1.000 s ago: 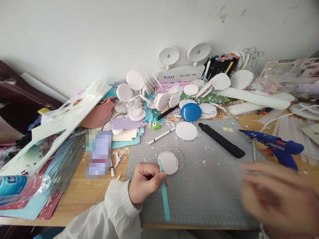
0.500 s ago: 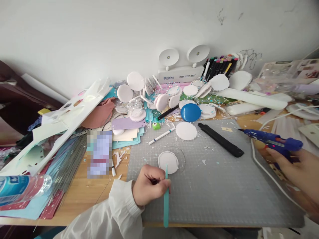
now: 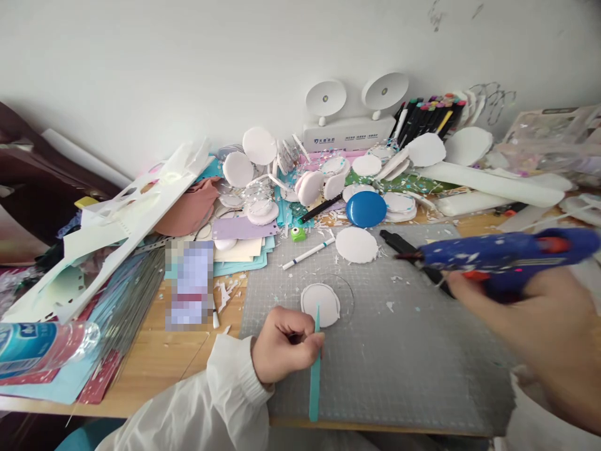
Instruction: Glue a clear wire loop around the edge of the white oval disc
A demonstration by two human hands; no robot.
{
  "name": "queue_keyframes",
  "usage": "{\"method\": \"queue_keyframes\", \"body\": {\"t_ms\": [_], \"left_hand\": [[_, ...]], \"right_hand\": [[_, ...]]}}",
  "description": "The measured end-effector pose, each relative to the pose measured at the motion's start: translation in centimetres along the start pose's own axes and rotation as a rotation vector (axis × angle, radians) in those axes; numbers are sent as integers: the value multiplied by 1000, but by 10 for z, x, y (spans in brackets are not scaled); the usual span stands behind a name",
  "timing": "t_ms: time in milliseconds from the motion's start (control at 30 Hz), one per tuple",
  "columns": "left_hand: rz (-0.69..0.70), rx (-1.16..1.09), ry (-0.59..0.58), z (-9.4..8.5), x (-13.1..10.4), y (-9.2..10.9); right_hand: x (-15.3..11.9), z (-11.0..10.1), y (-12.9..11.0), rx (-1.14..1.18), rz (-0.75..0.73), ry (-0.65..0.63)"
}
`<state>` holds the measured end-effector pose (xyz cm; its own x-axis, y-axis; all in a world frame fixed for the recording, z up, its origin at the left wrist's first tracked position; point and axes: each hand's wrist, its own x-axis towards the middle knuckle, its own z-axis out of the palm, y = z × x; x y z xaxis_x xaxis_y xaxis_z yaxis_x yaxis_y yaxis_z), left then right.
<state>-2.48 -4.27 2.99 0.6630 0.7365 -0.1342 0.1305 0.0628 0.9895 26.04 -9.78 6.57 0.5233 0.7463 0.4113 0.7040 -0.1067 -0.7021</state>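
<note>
Closed around teal tweezers (image 3: 315,382), my left hand (image 3: 287,346) rests at the near side of the grey cutting mat (image 3: 399,363). The tweezers' tips lie over a white round disc (image 3: 323,297), and a thin wire ring (image 3: 353,300) shows at its right. My right hand (image 3: 530,313) grips a blue hot glue gun (image 3: 488,254), held above the mat's right part with its nozzle pointing left. Beyond the near disc lies another white disc (image 3: 355,245). A black utility knife (image 3: 394,241) is partly hidden behind the glue gun.
Many white discs (image 3: 260,146) with beaded wire are heaped at the back, beside a blue oval dome (image 3: 366,209). A white marker (image 3: 308,254) and a green punch (image 3: 297,234) lie on the mat. At left are a bottle (image 3: 47,349) and wires (image 3: 141,307).
My right hand has lifted the glue gun from the right side and moved it left and nearer, over the mat. My left hand keeps the tweezers at the disc. The view has shifted slightly.
</note>
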Motion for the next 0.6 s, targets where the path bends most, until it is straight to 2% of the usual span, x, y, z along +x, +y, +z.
{"method": "queue_keyframes", "body": {"t_ms": [100,233,433,600], "left_hand": [[5,34,2,-1,0,-1],[35,39,-9,0,1,-2],[159,84,5,2,3,-3],[216,121,0,3,1,-8]], "right_hand": [[-13,31,-13,27,-165,-89],[-31,53,0,38,-303,-147],[-39,54,8,-4,-355,-205],[-41,55,10,-39,-390,-191]]}}
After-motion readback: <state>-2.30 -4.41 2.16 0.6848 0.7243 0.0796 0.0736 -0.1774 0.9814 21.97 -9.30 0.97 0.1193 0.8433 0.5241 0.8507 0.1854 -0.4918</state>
